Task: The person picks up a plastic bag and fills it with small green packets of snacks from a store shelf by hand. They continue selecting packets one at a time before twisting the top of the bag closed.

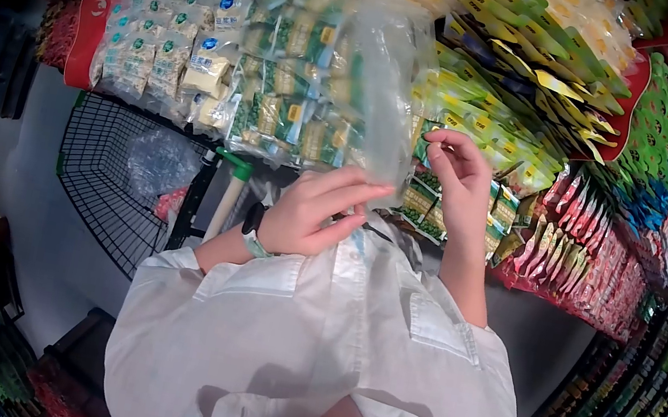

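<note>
As left hand [315, 216] grips bag [373, 82], right hand [462, 172] pinches.

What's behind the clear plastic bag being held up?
Through the clear plastic bag, pinched by the left hand and right hand, small green-and-yellow snack packets show. Creases blur their labels; what they rest on is hidden.

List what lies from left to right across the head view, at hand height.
Wire cart basket → cart handle → left hand → right hand → red packets. The clear bag that both hands hold spans them, so it is left out.
</note>
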Demonstrator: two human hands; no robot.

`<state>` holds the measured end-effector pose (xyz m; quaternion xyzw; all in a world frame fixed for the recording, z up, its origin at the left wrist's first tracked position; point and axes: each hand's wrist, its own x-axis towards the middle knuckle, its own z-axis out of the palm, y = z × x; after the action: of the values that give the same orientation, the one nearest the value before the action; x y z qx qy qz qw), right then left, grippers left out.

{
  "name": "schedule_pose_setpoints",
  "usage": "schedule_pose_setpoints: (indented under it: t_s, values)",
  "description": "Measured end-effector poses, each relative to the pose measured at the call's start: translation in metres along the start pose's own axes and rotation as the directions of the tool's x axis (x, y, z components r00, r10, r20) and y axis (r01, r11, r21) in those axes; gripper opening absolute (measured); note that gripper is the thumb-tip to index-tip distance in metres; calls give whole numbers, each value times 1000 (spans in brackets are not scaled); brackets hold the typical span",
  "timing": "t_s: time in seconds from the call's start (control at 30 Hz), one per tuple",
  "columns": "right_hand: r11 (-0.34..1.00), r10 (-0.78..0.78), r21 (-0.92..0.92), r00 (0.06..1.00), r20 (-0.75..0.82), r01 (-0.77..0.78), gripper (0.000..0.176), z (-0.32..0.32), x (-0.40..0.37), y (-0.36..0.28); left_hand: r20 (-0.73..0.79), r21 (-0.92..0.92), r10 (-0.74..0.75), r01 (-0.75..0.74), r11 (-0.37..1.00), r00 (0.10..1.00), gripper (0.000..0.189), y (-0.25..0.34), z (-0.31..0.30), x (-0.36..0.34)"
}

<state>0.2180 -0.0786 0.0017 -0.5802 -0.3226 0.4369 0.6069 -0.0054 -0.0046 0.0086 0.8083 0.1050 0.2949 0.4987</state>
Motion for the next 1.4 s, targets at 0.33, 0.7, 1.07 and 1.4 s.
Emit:
schedule_pose_setpoints:
  t_s: [0.33, 0.7, 1.07, 1.4]
  values:
    - [985, -62, -138, 964, 258, 100, 23, 47, 26, -3, -20, -7, -9, 8, 1000, 1000, 48, 3, 0, -3]
    - [916, -156, -315, 945, 288, 247, 28, 53, 37, 13, -12, -19, -9, 8, 1000, 1000, 47, 4, 1, -3]
    - [903, -149, -381, 976, 158, 199, 17, -18, -15, 5, 73, -70, -106, 111, 991, 992, 45, 1, -1, -3]
    - [383, -53, -924, 999, 6, 26, 52, -103, -75, -36, 76, -65, -80, 86, 994, 994, 45, -3, -1, -3]
